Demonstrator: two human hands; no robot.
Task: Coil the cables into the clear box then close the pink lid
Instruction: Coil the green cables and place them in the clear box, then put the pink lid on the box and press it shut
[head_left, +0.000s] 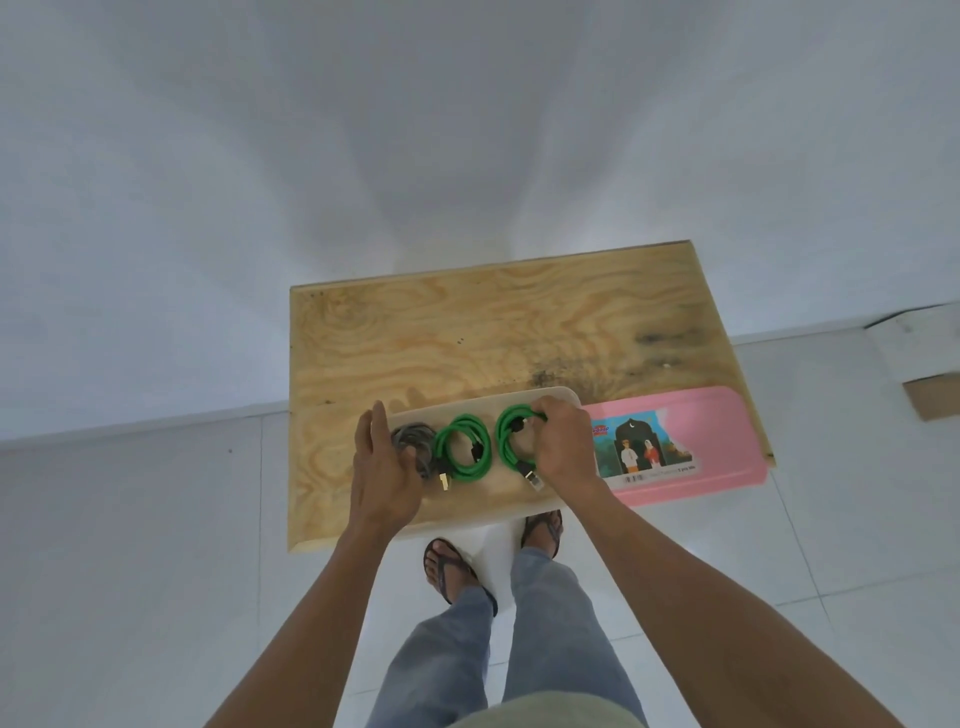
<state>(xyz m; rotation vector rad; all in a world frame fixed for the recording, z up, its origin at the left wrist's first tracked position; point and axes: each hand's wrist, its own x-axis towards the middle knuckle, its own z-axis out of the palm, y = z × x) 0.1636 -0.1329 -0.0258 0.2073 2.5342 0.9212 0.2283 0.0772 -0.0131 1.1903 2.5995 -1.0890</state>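
Right grip (563, 441) is pinching the right green cable (511, 436) in the box (467, 402). Left grip (382, 462) is spread, steadying the box's left end. Pink lid (727, 415) is lying just right, nearer the right grip.

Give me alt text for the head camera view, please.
A person's right hand grips a coiled green cable inside a clear box on a plywood table, while the left hand rests at the box's left end. The pink lid lies alongside.
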